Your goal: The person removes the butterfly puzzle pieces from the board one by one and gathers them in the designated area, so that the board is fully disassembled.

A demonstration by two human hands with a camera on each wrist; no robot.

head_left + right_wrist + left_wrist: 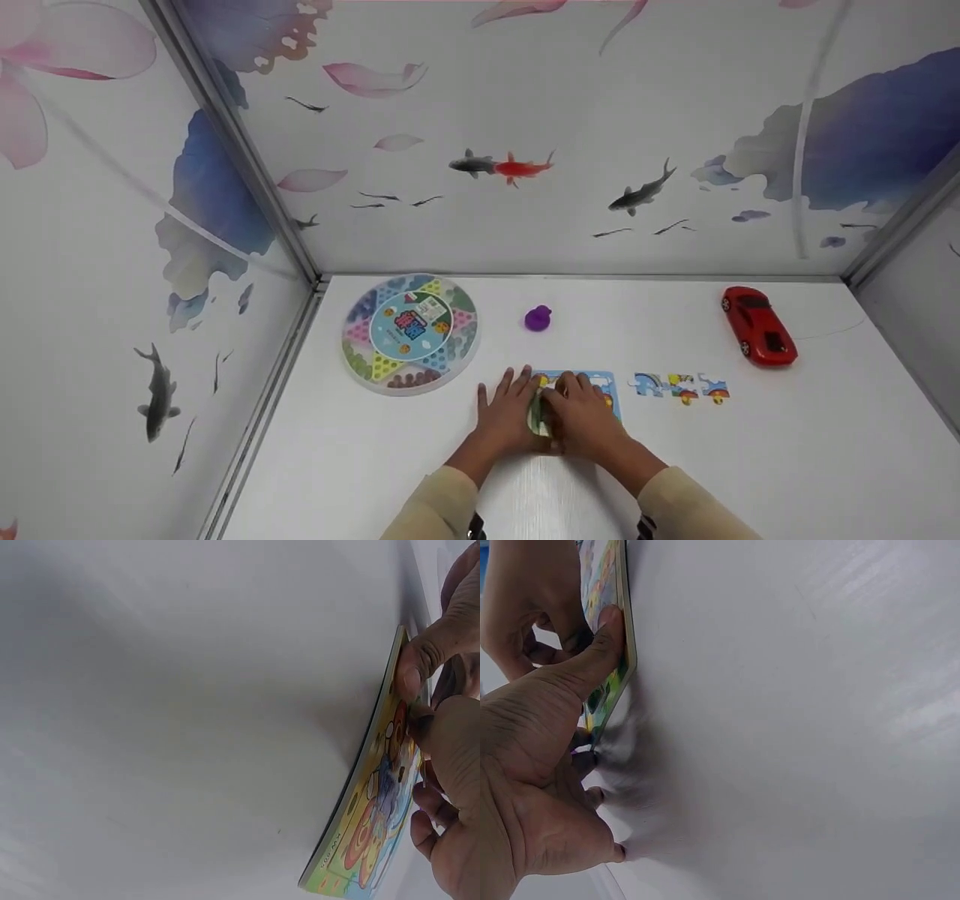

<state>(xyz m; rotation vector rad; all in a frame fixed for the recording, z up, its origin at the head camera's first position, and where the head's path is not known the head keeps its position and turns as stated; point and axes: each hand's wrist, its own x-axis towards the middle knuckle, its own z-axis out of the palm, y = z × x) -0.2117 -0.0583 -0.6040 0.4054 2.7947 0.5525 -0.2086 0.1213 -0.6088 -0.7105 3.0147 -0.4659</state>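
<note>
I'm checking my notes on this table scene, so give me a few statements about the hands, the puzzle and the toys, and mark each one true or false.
1. Both hands are on the puzzle board. True: the left hand and the right hand meet over it.
2. The red toy car sits at the table's left side. False: it is at the far right.
3. Three loose puzzle pieces lie in a row to the right of the board. True.
4. The purple toy is held in the left hand. False: it stands alone, beyond the hands.
5. The round game board lies to the left of the hands. True.
</note>
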